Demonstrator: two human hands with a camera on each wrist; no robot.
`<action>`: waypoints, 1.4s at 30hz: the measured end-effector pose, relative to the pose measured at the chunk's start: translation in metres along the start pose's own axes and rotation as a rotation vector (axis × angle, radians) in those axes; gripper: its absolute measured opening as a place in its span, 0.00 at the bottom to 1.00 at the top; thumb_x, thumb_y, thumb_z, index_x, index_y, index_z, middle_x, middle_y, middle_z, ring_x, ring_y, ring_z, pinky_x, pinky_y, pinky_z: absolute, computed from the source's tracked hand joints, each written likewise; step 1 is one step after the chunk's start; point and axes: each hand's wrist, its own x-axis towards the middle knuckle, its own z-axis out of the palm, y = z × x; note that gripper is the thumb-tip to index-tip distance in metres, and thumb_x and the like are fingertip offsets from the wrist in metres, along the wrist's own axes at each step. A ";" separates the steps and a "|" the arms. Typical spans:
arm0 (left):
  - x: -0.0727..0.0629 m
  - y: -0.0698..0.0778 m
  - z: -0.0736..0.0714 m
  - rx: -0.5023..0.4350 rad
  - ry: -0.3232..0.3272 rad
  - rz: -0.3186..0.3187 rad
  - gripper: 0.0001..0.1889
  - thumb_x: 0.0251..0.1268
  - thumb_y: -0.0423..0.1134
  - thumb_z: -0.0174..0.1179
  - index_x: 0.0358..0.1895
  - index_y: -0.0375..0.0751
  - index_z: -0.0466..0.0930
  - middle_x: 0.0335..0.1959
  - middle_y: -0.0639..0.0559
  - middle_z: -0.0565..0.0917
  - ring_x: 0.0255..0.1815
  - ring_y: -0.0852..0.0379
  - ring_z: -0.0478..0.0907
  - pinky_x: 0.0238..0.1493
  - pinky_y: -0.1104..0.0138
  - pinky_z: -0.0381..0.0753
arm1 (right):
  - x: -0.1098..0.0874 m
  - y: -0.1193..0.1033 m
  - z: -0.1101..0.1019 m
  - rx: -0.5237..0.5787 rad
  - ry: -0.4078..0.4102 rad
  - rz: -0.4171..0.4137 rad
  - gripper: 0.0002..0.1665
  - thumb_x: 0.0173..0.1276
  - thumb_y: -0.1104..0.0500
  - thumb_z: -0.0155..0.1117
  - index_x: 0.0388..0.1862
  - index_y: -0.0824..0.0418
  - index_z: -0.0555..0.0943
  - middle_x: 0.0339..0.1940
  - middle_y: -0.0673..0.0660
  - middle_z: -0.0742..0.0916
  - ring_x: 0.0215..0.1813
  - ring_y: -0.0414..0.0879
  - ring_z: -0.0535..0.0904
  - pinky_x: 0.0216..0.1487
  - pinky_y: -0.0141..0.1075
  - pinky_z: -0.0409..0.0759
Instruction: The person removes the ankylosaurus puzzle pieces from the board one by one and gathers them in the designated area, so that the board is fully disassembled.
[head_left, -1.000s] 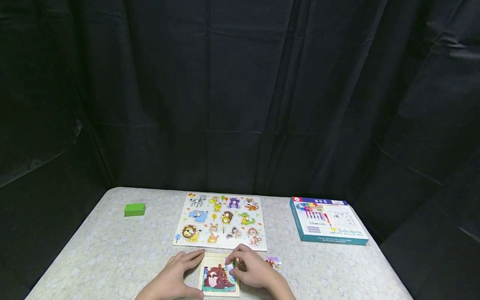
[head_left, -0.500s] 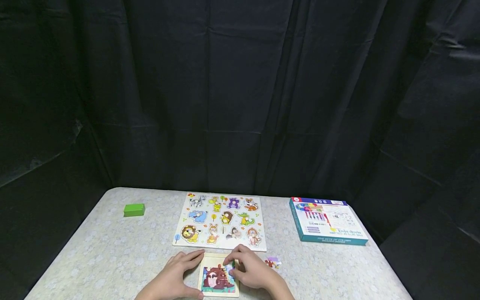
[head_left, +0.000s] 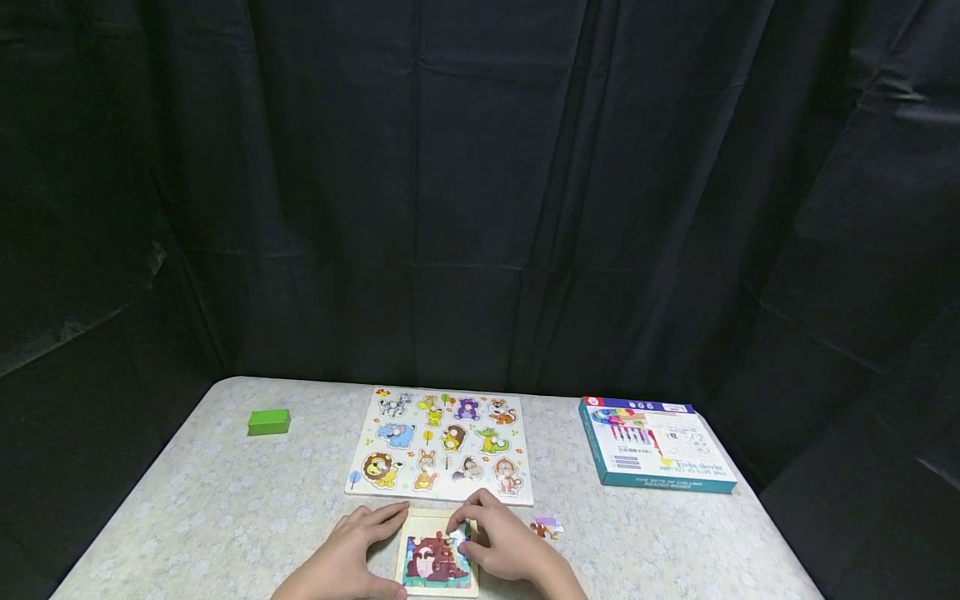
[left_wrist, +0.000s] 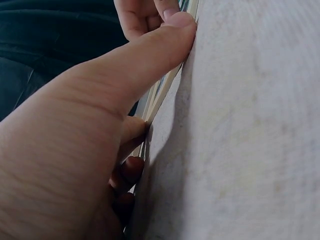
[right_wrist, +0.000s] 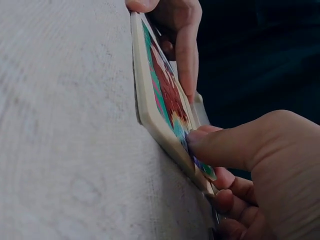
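A small wooden jigsaw tray (head_left: 439, 593) lies flat near the front of the table, with a brown animal picture (head_left: 431, 560) partly assembled in it. My left hand (head_left: 347, 552) grips its left side, thumb at the near corner and index finger at the far corner. At the tray's right side, my right hand (head_left: 504, 537) pinches a jigsaw piece (right_wrist: 206, 169) with green and blue on it, between thumb and index finger. The piece is largely covered by the fingers and lies at the tray's surface. Loose jigsaw pieces (head_left: 547, 527) in purple and red lie right of the right hand.
Just behind the tray lies a white animal puzzle board (head_left: 442, 446). A green block (head_left: 268, 422) stands at the left, and a flat teal-edged box (head_left: 656, 443) at the right back. A dark curtain (head_left: 450, 208) hangs behind the table (head_left: 187, 517).
The right fingers have shifted slightly at the tray's right side, and a pale patch now shows beside them. The left hand stays on the tray; nothing was let go.
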 end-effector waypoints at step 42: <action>-0.002 0.003 -0.001 -0.014 -0.014 -0.006 0.57 0.45 0.66 0.82 0.78 0.41 0.72 0.81 0.49 0.70 0.62 0.57 0.68 0.64 0.48 0.69 | -0.001 -0.003 -0.004 -0.115 0.077 -0.001 0.14 0.73 0.63 0.72 0.56 0.57 0.86 0.42 0.42 0.81 0.38 0.31 0.71 0.42 0.30 0.75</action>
